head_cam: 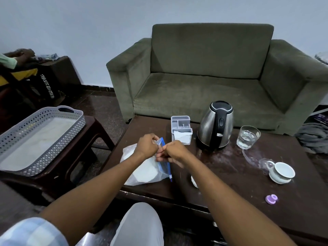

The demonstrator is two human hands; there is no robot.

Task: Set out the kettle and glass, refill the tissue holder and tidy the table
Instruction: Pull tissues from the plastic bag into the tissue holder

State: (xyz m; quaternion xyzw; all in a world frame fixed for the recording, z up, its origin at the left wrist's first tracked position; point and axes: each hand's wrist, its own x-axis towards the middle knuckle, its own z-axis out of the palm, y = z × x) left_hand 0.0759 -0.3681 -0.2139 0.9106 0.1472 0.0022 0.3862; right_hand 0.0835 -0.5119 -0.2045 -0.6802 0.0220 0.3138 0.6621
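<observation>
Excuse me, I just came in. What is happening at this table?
A person sits at a dark table and works with both hands on a clear zip bag that holds white tissues. The left hand and the right hand both pinch the bag's blue seal at its top. Beyond the bag, the grey tissue holder already has some tissue in its front section. The kettle and the glass stand on the table, with a white cup nearer the person.

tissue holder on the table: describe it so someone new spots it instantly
On the dark coffee table before the green sofa, look just left of the steel kettle. The tissue holder is the small grey compartmented box, with white tissue in its near section.
</observation>
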